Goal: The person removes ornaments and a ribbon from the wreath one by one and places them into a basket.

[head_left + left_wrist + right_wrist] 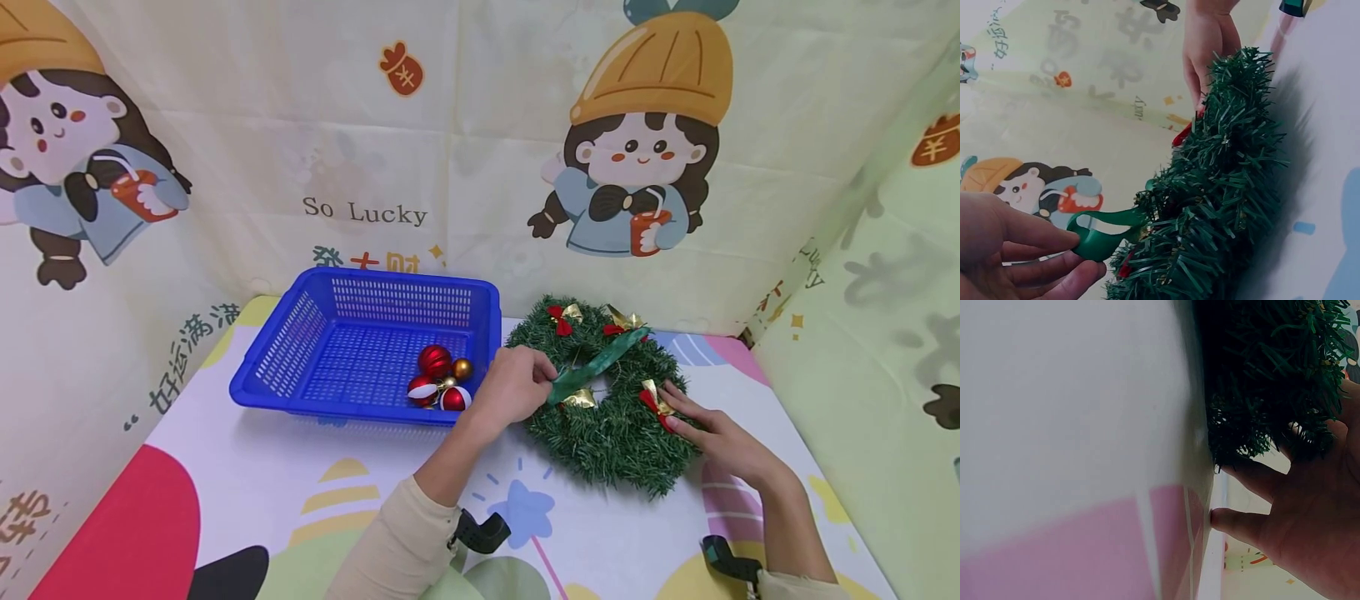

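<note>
A green wreath lies on the table, dressed with several red and gold bows. A green ribbon stretches diagonally across its centre hole. My left hand pinches the ribbon's lower left end between thumb and fingers, and the left wrist view shows that ribbon end folded into a loop. On the wreath's right side rests my right hand, fingers spread and fairly straight beside a bow. In the right wrist view, this hand's fingers reach along the wreath's edge, partly hidden by its needles.
Left of the wreath stands a blue plastic basket. Red, white and gold bauble ornaments lie in its right front corner. A printed cloth hangs behind and at both sides of the patterned table.
</note>
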### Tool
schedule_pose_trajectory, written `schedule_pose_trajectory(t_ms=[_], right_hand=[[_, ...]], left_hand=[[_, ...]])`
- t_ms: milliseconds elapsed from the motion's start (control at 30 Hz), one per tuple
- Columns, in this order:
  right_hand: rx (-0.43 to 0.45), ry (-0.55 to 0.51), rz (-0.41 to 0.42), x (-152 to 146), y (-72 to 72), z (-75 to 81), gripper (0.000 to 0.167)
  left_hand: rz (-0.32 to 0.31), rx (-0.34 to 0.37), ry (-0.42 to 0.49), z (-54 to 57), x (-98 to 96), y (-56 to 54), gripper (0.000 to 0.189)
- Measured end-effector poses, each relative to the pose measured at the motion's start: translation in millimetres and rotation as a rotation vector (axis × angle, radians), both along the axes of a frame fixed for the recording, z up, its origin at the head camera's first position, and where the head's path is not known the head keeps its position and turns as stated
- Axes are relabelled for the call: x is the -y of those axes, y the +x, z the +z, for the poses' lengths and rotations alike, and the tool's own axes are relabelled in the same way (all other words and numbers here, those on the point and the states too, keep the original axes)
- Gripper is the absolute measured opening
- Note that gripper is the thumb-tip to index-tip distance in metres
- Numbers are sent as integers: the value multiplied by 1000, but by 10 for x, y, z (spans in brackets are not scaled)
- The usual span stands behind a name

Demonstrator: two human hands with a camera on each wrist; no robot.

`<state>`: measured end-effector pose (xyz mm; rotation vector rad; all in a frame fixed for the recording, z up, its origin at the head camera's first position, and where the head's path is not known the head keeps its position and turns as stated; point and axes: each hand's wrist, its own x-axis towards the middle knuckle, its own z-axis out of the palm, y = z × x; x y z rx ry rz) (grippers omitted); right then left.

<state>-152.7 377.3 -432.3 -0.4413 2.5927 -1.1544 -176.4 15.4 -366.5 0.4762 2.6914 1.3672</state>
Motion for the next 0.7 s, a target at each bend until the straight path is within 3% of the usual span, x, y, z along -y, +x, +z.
schedule_pose_trajectory(t_ms=[700], right_hand=[[18, 11, -15, 11, -5, 23, 60]], left_hand=[[31, -4, 73, 93, 110, -24, 11]])
